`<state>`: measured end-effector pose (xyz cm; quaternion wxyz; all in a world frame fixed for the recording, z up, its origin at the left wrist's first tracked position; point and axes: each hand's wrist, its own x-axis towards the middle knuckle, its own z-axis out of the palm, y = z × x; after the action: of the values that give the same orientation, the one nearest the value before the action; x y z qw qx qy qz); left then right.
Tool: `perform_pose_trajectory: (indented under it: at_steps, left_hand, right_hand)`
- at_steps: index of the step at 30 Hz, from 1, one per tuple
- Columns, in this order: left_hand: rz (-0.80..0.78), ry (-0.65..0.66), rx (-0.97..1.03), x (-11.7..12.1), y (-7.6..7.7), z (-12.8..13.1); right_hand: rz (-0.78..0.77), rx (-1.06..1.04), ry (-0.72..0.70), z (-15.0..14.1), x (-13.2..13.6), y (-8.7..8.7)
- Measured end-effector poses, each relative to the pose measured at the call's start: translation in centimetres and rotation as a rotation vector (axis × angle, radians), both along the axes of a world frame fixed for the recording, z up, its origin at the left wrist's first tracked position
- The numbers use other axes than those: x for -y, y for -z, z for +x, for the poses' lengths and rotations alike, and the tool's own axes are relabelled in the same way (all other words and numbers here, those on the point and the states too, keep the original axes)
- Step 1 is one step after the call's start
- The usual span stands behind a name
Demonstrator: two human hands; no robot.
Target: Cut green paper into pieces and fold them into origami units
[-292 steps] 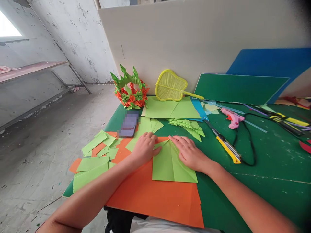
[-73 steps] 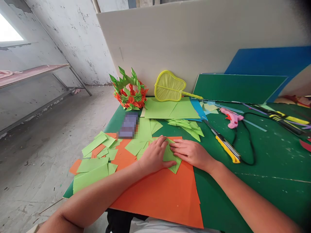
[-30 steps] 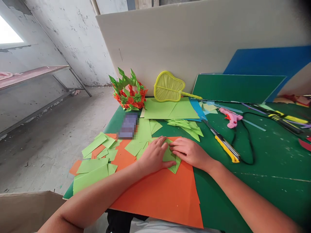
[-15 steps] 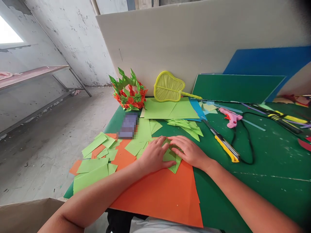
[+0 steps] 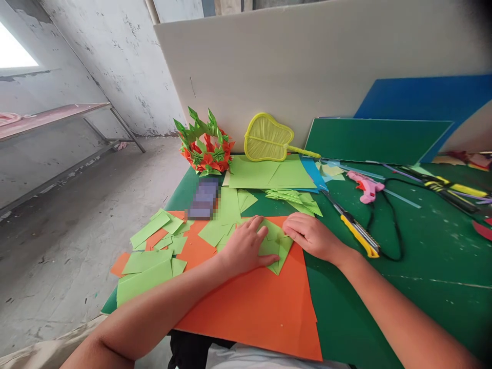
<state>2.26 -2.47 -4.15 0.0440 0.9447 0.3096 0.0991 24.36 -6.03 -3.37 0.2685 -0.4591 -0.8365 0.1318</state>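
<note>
A folded sheet of light green paper [image 5: 274,251] lies on a large orange sheet [image 5: 253,312], one corner pointing toward me. My left hand [image 5: 248,243] rests flat on its left side, thumb and fingers apart, covering that part. At the paper's right corner, my right hand [image 5: 313,237] has its fingers curled together, thumb and forefinger on the edge. Several folded green pieces [image 5: 294,199] are bunched just beyond the hands. Loose green slips [image 5: 146,271] are scattered at the left over orange scraps.
A red and green folded-paper ring [image 5: 207,154] stands at the back left near a blurred dark rectangle [image 5: 203,200]. A yellow fan [image 5: 269,137] leans on the board behind. To the right are a yellow utility knife [image 5: 357,236] and a pink glue gun [image 5: 367,187] with its cord.
My right hand has slid rightward over the green paper to its right corner, and its fingers have curled in. My left hand stays in place.
</note>
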Motion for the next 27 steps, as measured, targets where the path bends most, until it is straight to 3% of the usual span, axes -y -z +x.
perform_pose_trajectory:
  at_steps: [12, 21, 27]
  left_hand:
    - [0.004, -0.005, -0.015, 0.1, -0.2, 0.0]
    - [0.002, -0.01, -0.005, 0.0, 0.1, -0.2]
    - [-0.021, 0.004, 0.077, -0.2, 0.8, -0.4]
  right_hand:
    - [-0.127, -0.001, 0.071, 0.7, 0.2, 0.2]
    - [-0.105, 0.039, 0.126, 1.0, 0.3, 1.1]
    - [0.0, 0.022, -0.005, -0.4, 0.5, 1.0]
